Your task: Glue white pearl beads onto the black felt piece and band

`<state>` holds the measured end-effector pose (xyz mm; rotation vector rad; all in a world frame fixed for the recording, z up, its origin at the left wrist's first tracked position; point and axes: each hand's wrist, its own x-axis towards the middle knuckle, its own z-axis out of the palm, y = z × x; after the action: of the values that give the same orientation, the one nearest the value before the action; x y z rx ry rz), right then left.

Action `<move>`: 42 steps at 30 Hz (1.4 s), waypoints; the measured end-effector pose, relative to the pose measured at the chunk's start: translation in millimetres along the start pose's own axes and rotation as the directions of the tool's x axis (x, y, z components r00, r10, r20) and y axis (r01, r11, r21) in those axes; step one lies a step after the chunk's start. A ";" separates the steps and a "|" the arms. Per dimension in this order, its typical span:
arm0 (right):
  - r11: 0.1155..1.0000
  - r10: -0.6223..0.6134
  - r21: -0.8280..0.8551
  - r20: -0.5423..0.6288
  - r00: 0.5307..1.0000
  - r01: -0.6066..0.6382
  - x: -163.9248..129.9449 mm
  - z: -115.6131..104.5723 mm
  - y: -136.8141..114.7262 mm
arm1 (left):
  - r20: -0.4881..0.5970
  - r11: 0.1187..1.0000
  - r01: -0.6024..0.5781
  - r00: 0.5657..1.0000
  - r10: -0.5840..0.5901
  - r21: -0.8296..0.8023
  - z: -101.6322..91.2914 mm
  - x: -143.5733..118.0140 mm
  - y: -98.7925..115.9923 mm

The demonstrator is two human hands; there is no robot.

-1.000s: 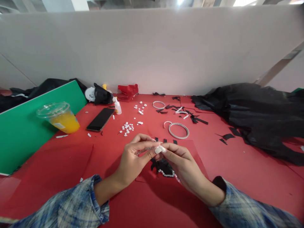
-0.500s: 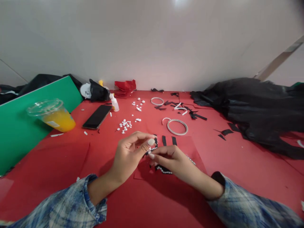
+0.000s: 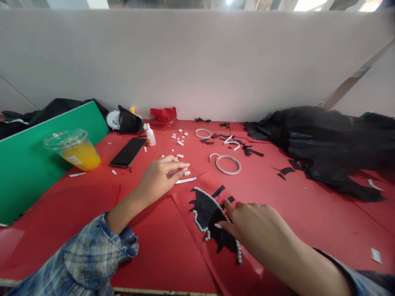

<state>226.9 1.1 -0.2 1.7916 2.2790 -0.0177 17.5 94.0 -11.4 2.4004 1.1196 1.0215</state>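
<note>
- L hand [image 3: 159, 176]: thumb + fingertips nearly together; can't tell if a bead's pinched btwn. White strip [image 3: 187, 180] just below tips.
- R hand [image 3: 256, 224]: thumb & forefinger spread, nothing visibly gripped; black piece w/ pearl edging [image 3: 206, 207] lies under & left of fingers.
- Risk: R thumb dragging could skew piece or pop pearls, esp. if loosely fixed.
- L fingers reaching fwd could scatter loose pearls [image 3: 180, 143] beyond.
</note>
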 end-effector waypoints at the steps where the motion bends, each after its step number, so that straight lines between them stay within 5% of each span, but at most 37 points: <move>1: 0.999 -0.025 0.023 -0.027 0.999 0.025 -1.7 -3.9 1.3 | 0.065 0.999 -0.004 0.998 0.001 0.042 1.6 -0.9 -1.3; 3: 0.978 -0.193 0.050 -0.143 0.971 0.202 5.2 -7.0 13.2 | 0.207 0.994 -0.021 0.978 -0.001 0.107 4.7 -3.0 -2.4; 6: 0.784 -0.574 0.109 -0.250 0.780 0.612 32.8 1.0 38.4 | 0.360 0.988 -0.061 0.933 0.005 0.145 7.8 -5.6 -2.0; 9: 0.724 -0.627 0.143 -0.274 0.730 0.675 56.0 18.4 48.6 | 0.412 0.982 -0.077 0.911 -0.002 0.174 10.1 -6.9 -1.7; 15: 0.840 -0.475 0.062 -0.395 0.786 0.539 46.6 40.4 28.1 | 0.461 0.961 -0.161 0.887 0.040 0.226 18.5 -9.3 -2.5; 21: 0.859 -0.423 0.077 -0.447 0.788 0.506 40.0 43.3 24.0 | 0.467 0.914 -0.259 0.879 0.090 0.311 24.4 -10.9 -5.2; 29: 0.852 -0.406 0.127 -0.451 0.795 0.507 43.0 42.8 25.8 | 0.306 0.829 -0.383 0.913 0.271 0.409 26.3 -11.0 -13.0; 42: 0.853 -0.400 0.144 -0.437 0.806 0.502 43.0 42.7 26.2 | 0.265 0.882 -0.333 0.931 0.252 0.333 26.0 -11.1 -10.7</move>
<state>250.5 42.0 -46.5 1.3892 3.0861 -0.0396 25.4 93.1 -40.6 2.9753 0.9584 0.6443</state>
